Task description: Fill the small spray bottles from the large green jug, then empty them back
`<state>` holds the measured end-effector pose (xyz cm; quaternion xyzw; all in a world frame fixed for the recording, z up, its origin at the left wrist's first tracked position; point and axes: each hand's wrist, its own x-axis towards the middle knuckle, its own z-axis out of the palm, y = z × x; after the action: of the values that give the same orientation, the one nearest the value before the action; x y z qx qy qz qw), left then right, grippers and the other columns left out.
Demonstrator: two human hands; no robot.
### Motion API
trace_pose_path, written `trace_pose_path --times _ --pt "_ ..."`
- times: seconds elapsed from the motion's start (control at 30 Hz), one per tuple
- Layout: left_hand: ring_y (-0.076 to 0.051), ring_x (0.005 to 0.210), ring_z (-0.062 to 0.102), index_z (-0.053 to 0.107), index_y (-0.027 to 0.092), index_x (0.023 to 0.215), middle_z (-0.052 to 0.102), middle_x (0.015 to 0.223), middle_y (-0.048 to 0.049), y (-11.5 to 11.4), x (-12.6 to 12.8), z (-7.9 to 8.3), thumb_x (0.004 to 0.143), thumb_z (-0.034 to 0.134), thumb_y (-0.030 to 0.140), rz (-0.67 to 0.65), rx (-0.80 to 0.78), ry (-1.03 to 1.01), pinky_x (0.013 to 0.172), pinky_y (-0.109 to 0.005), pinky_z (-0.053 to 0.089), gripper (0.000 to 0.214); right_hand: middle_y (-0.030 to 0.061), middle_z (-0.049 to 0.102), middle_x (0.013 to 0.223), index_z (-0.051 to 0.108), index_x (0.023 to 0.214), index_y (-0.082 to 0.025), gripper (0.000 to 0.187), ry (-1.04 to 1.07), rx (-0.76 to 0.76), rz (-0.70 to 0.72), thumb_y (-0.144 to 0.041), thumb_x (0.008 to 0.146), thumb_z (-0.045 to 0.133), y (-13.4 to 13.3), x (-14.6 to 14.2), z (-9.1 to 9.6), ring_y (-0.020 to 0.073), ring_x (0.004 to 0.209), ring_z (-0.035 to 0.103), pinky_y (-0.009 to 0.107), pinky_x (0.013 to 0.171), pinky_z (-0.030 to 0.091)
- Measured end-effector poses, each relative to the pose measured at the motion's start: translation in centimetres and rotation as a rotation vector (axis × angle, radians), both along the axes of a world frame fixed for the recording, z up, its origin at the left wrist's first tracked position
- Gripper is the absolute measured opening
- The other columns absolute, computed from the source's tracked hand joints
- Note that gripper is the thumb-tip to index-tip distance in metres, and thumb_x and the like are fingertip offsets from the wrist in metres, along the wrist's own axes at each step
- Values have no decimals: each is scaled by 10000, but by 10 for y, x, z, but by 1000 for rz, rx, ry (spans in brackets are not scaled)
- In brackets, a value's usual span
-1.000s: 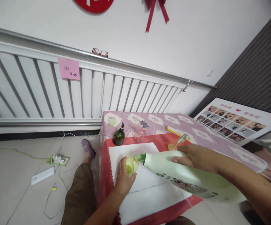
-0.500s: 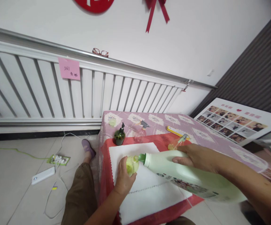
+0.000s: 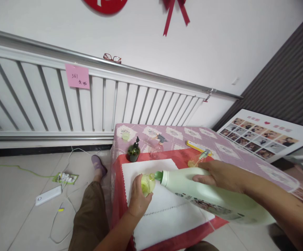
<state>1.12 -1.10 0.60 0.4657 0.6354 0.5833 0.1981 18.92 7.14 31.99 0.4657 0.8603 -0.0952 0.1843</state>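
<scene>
My left hand (image 3: pixel 139 198) is closed around a small clear bottle with yellow-green liquid (image 3: pixel 147 183), held over a white cloth (image 3: pixel 164 212). My right hand (image 3: pixel 221 175) grips the top of a large pale-green jug (image 3: pixel 209 198), tipped on its side. The jug's green spout (image 3: pixel 158 175) meets the small bottle's mouth. Both are above a low table with a red and pink cover (image 3: pixel 224 150).
On the table stand a dark green pump bottle (image 3: pixel 133 151), a clear spray bottle (image 3: pixel 157 146), a small yellow bottle (image 3: pixel 196 160) and a yellow strip (image 3: pixel 194 146). A power strip (image 3: pixel 48 195) and cables lie on the floor left. A radiator (image 3: pixel 62 101) runs behind; a photo board (image 3: pixel 264 134) leans right.
</scene>
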Motion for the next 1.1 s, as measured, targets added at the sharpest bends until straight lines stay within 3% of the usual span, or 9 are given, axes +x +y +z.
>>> trace_pose_path --times 0.5,1.1 --pt "-284 1325 401 347 189 1352 446 1385 -132 -1 0 3 665 664 158 7 -6 -31 1133 -445 325 757 82 674 849 575 824 -211 360 10 6 7 -565 805 511 -3 0 2 274 773 640 357 671 448" --pt "-283 1327 401 355 174 1357 450 1389 -136 -1 -1 3 666 661 173 8 -12 -37 1138 -434 316 755 96 681 882 571 831 -213 443 0 10 8 -636 823 440 -5 -3 4 273 799 647 357 686 451"
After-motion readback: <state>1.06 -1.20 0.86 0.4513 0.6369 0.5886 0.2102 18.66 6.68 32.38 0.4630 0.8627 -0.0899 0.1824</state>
